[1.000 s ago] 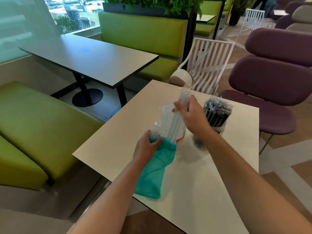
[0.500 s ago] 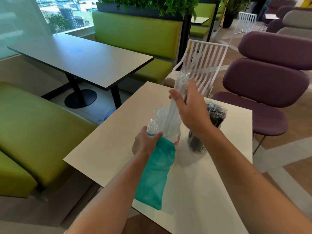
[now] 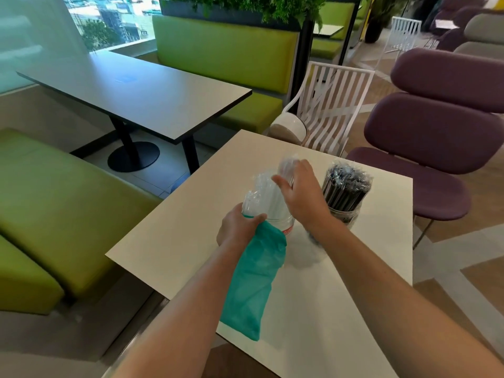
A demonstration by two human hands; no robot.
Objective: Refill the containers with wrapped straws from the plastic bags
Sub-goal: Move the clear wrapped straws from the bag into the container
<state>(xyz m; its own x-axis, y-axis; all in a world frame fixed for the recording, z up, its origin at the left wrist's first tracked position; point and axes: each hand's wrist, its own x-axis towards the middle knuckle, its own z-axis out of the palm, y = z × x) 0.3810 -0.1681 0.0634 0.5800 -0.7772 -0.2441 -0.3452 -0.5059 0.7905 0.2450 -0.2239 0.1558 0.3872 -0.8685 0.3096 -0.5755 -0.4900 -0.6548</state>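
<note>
The fingers (image 3: 283, 184) of the right hand (image 3: 301, 197) are curled over the top of a bundle of white straws in clear wrappers (image 3: 272, 197), and they clamp the upper ends together. I think the hand holds them at the top so that the bundle stays as one and can be guided downward into the clear round container (image 3: 283, 226), which stands on the pale square tabletop (image 3: 191, 227) just below. Only a little of this container shows, with a red mark near its bottom; the rest is hidden behind the hands.

The fingers (image 3: 257, 217) of the left hand (image 3: 237, 227) are closed around the mouth of a teal plastic bag (image 3: 253, 282), with the thumb pressed on the lower part of the clear wrappers. The bag hangs from this hand toward the near edge of the tabletop and looks nearly empty. Probably the hand pinches the bag there to keep its opening steady beside the container.

The long axis of the white straws is close to upright, leaning a little away from the person and to the right; the lower ends point down into the container and the upper ends are under the right palm.

Just to the right, a second clear jar (image 3: 342, 215) is already packed with black wrapped straws (image 3: 346, 186), which stand upright and fan out at the top.
</note>
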